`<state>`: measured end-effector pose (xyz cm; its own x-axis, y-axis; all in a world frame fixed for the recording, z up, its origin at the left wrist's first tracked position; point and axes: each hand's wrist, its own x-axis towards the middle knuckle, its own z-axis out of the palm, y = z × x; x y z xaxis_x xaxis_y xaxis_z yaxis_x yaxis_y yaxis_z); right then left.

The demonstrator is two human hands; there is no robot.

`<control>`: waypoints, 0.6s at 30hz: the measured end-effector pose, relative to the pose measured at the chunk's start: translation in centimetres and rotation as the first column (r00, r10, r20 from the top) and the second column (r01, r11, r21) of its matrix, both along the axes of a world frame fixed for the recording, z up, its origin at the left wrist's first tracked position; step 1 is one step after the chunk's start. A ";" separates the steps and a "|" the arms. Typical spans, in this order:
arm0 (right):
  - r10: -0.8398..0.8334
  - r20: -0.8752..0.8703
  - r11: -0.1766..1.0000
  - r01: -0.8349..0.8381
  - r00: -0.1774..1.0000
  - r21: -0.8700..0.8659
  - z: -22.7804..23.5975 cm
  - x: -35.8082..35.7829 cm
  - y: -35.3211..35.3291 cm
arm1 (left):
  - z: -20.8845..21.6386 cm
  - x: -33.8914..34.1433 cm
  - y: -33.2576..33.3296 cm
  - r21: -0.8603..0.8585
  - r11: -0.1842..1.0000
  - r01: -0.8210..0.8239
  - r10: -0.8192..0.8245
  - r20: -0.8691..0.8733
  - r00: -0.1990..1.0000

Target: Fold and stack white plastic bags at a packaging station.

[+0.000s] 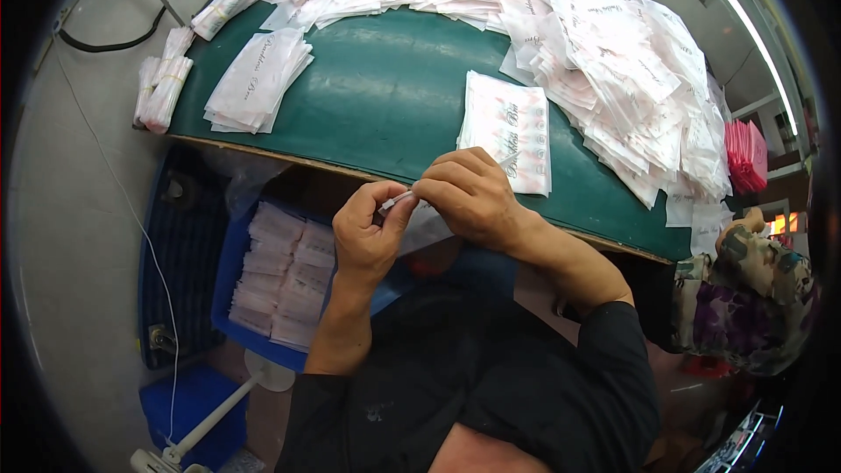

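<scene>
At the table's front edge my two hands meet over a translucent white plastic bag (427, 228) that hangs below my fingers. My left hand (365, 226) is closed, thumb and forefinger pinching the bag's white upper edge. Beside it my right hand (473, 197) is also closed, its fingertips on the same edge. Part of the bag is hidden behind my hands. Just beyond my right hand lies a neat stack of printed frosted bags (517, 127). Another, slightly fanned stack of bags (258, 83) sits at the left of the green tabletop (377, 88).
A large loose heap of bags (604, 61) covers the table's far and right sides. Rolled, banded bundles (166, 88) lie at the left corner. Below, a blue crate (219, 298) holds bag bundles. A person in a patterned sleeve (753, 298) is at the right.
</scene>
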<state>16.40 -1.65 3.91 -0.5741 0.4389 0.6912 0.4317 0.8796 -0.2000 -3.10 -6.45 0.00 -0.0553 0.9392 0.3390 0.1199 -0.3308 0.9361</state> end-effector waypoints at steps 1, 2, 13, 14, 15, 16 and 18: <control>0.003 -0.048 0.999 -0.005 0.999 -0.034 -0.4 -0.2 -0.2 | -0.3 -0.2 -0.4 -0.088 0.995 0.044 -0.037 0.084 0.996; 0.014 -0.040 0.999 -0.015 0.999 -0.037 -0.7 -0.1 -0.1 | -0.7 -0.6 -0.5 -0.090 0.995 0.034 -0.026 0.092 0.995; 0.008 -0.096 0.998 -0.003 0.995 0.058 -1.5 -3.1 -0.9 | -1.7 -2.7 -1.0 0.194 0.981 -0.015 0.040 -0.126 0.991; 0.013 -0.110 0.999 -0.009 0.994 0.035 -1.7 -3.1 -1.0 | -1.8 -2.7 -1.2 0.193 0.981 -0.018 0.042 -0.123 0.992; 0.014 -0.107 0.999 -0.011 0.994 0.034 -2.0 -3.1 -1.1 | -1.8 -2.6 -1.4 0.191 0.981 -0.017 0.041 -0.121 0.992; 0.033 -0.112 0.999 -0.035 0.993 -0.017 -2.3 -3.0 -1.4 | -1.9 -2.5 -1.5 0.189 0.982 -0.016 0.039 -0.119 0.992; 0.048 -0.120 0.996 -0.056 0.992 -0.068 -2.4 -2.9 -1.7 | -1.8 -2.5 -2.0 0.198 0.980 -0.019 0.044 -0.125 0.991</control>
<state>13.49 -3.31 1.50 -0.5137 0.4610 0.7236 0.3551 0.8820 -0.3098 -5.59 -8.42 -1.82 -0.0281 0.8521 0.5226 0.2480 -0.5006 0.8294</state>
